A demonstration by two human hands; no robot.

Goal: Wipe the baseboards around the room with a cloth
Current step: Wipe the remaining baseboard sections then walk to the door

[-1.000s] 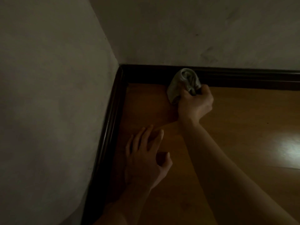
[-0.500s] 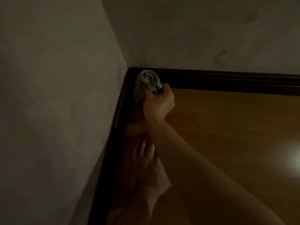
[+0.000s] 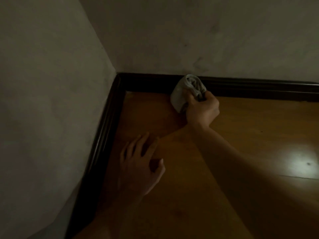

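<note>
We see the right hand [image 3: 202, 109] grasping a crumpled grey cloth [image 3: 186, 91] against the far dark wooden baseboard [image 3: 259, 87]; we judge much remains.

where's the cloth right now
In the head view the cloth is bunched in the right hand, against the far wall's baseboard, a little right of the corner.

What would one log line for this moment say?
step: wiping far baseboard | right hand: grips cloth against baseboard, right of corner | left hand: open, fingers spread on floor
</note>
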